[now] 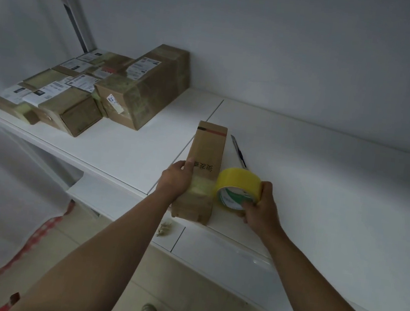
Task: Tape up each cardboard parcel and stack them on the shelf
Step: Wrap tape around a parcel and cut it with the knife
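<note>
A long narrow cardboard parcel (207,153) lies on the white shelf (314,169), its near end just past the front edge. My left hand (176,179) grips its left side, thumb on top. A band of yellow tape (201,186) crosses the parcel's top near my hands and runs to the yellow tape roll (237,187). My right hand (261,205) holds that roll tight against the parcel's right side.
A pile of several taped parcels (98,89) with labels fills the shelf's back left. A utility knife (238,150) lies on the shelf just right of the long parcel. A lower white shelf (212,250) sits below; my shoes show on the floor.
</note>
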The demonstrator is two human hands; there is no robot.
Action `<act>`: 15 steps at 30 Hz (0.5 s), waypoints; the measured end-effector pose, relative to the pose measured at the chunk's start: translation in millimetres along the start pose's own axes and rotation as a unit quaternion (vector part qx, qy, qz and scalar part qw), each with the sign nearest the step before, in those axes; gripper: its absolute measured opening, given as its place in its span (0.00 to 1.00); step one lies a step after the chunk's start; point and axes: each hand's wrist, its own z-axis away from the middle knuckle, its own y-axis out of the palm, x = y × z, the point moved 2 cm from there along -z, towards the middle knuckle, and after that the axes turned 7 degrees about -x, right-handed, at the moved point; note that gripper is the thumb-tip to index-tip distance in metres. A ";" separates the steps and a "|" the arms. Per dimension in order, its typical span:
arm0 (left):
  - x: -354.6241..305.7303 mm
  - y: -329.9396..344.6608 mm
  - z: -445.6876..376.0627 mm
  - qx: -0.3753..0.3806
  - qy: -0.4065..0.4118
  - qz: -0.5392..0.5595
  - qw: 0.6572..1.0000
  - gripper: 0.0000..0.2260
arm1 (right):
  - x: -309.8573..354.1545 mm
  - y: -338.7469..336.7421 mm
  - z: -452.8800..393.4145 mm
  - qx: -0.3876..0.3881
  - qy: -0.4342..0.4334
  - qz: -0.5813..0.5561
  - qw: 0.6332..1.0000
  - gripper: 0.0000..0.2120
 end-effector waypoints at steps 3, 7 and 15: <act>-5.7 -3.4 0.7 -0.006 0.031 -0.042 0.999 0.25 | 0.3 0.3 2.4 0.003 -0.033 0.021 0.999 0.16; -8.2 -6.3 2.4 -0.009 0.047 -0.067 0.997 0.25 | 5.8 -3.7 1.2 -0.002 -0.076 0.073 0.994 0.17; -12.8 -8.0 5.7 -0.095 0.107 -0.198 0.970 0.23 | 4.1 -1.7 2.6 0.017 -0.063 0.085 0.994 0.18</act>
